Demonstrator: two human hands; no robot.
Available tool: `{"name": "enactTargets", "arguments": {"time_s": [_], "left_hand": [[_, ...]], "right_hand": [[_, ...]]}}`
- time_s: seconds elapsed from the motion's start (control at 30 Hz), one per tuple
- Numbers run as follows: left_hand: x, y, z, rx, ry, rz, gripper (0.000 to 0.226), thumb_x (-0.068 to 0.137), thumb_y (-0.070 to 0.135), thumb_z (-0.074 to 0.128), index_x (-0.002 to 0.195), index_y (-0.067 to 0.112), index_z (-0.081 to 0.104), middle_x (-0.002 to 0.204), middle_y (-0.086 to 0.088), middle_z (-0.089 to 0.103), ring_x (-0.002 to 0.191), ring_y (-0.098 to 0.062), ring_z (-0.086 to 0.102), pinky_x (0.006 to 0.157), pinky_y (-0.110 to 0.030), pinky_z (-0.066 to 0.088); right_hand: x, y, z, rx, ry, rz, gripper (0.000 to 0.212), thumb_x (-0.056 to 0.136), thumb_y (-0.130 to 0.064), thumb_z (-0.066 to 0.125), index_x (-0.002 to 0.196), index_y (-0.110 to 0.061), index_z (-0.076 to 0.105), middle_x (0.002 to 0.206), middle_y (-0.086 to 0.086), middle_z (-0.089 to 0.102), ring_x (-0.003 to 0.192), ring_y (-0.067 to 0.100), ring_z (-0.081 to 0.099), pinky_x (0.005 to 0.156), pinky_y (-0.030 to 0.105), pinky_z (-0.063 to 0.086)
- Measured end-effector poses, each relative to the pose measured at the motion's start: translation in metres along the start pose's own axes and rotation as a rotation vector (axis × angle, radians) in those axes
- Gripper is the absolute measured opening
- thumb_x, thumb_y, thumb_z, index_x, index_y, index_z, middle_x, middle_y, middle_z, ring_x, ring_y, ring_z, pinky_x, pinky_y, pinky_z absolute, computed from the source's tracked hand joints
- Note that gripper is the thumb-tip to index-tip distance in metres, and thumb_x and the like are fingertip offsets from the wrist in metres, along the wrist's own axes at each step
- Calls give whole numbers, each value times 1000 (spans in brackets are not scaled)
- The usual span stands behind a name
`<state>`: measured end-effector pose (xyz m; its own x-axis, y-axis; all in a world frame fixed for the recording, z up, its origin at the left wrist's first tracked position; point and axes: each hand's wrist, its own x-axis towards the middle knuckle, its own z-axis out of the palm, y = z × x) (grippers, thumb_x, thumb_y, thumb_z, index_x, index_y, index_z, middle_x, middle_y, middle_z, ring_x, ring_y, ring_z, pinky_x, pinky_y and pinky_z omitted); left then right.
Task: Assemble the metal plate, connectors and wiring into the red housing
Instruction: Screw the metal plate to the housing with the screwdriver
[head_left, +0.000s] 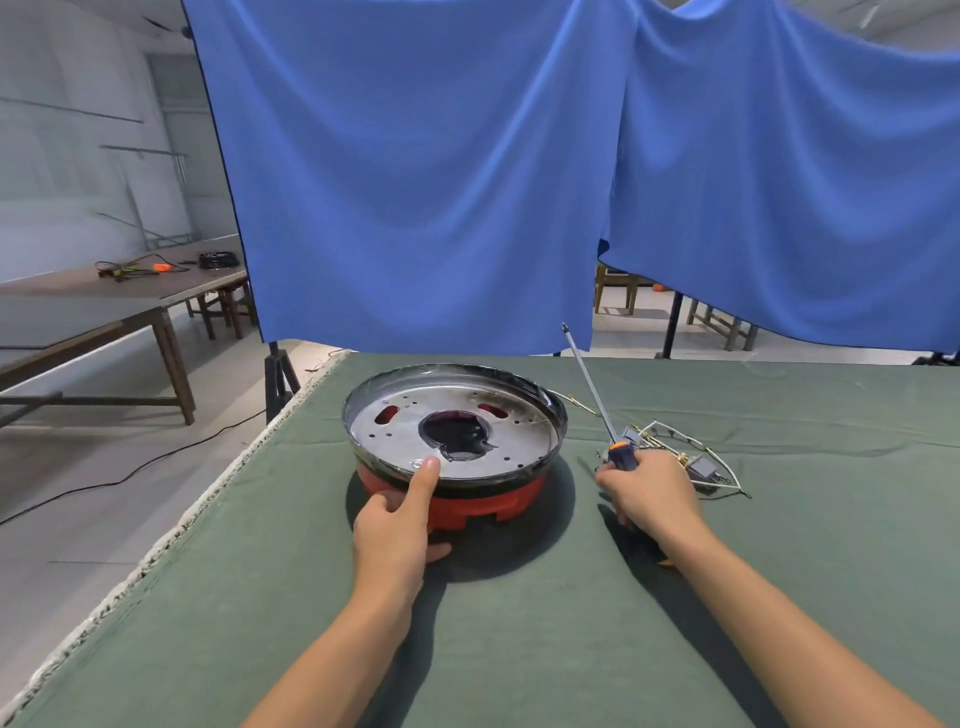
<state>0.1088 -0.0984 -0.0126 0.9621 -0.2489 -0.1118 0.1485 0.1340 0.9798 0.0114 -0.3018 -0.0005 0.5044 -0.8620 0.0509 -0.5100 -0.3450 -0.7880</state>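
— Why is the red housing (457, 506) clasped at its near side?

— It is steadied, it seems: the left hand (397, 525) is wrapped against the wall, with the thumb pressed on the metal plate (452, 434) seated in the bowl. The right hand's (649, 493) grip is closed round a screwdriver (597, 400), shaft tilted up and away, probably kept ready for fastening.

— And what is held inside?

— Only the plate is seen; red shows through its openings. The connectors and wiring (680, 457) are left on the green surface (519, 649), just beyond the right hand.
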Motion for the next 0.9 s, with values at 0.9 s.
{"name": "enactTargets", "arguments": {"time_s": [0.9], "left_hand": [[9, -1, -7, 1, -53, -32, 49, 75, 52, 70, 89, 6, 59, 95, -6, 61, 82, -18, 63, 65, -37, 60]], "right_hand": [[34, -19, 18, -344, 54, 58, 14, 79, -12, 51, 65, -13, 51, 38, 1, 59, 61, 23, 64, 54, 24, 40]]}}
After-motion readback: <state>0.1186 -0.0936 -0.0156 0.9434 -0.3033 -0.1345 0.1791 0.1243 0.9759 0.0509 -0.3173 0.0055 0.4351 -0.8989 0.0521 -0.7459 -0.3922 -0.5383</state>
